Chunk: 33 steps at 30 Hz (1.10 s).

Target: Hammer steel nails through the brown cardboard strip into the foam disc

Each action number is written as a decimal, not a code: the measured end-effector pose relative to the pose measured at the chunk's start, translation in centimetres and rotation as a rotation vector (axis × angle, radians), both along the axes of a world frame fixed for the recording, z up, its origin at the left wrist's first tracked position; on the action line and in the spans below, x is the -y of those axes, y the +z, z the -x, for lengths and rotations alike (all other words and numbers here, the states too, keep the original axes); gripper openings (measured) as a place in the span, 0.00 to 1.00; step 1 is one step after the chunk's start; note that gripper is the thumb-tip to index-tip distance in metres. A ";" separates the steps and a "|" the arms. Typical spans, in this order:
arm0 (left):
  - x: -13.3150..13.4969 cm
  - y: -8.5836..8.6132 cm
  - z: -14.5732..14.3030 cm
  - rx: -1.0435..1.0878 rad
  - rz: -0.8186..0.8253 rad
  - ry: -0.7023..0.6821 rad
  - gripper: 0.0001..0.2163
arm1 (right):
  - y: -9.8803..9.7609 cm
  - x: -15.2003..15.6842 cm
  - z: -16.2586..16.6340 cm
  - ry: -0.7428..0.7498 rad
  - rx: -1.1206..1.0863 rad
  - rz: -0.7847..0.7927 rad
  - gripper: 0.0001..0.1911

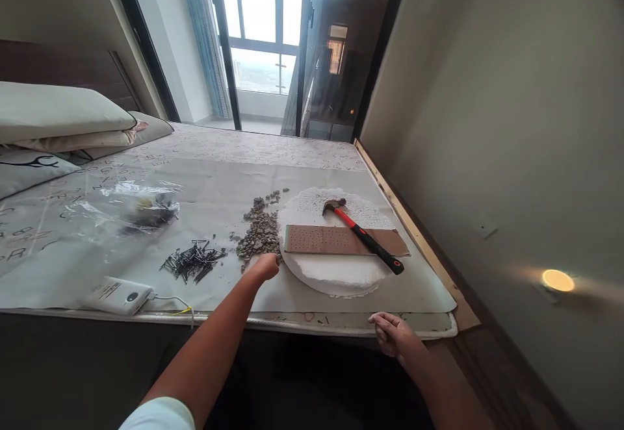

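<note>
My left hand (266, 265) reaches out over the bed and rests at the near end of a heap of small grey stones (259, 228), its fingers curled under and closed on something I cannot make out. Right beside it lies a round white foam disc (336, 273) with a brown perforated strip (336, 240) across it. A hammer (363, 235) with a red and black handle lies slanted over the strip. My right hand (392, 334) hangs at the near edge of the bed, fingers loosely curled, holding nothing.
A pile of dark nails (192, 262) lies left of the stones. A white power bank (117, 295) with a cable sits near the front edge. Crumpled clear plastic (139, 209) and pillows (58, 115) are at the left. A wall (511, 125) runs close along the right.
</note>
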<state>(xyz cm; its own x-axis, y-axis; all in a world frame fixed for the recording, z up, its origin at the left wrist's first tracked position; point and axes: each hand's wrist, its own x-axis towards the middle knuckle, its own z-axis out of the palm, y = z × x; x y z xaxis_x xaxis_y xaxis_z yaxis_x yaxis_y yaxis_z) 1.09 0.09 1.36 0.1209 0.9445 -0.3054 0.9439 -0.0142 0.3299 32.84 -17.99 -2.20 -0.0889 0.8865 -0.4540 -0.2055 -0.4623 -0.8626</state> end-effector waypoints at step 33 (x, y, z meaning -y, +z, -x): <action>2.0 -1.0 -1.4 -0.232 -0.075 -0.087 0.07 | 1.9 2.3 -0.2 -0.105 -0.084 -0.006 0.21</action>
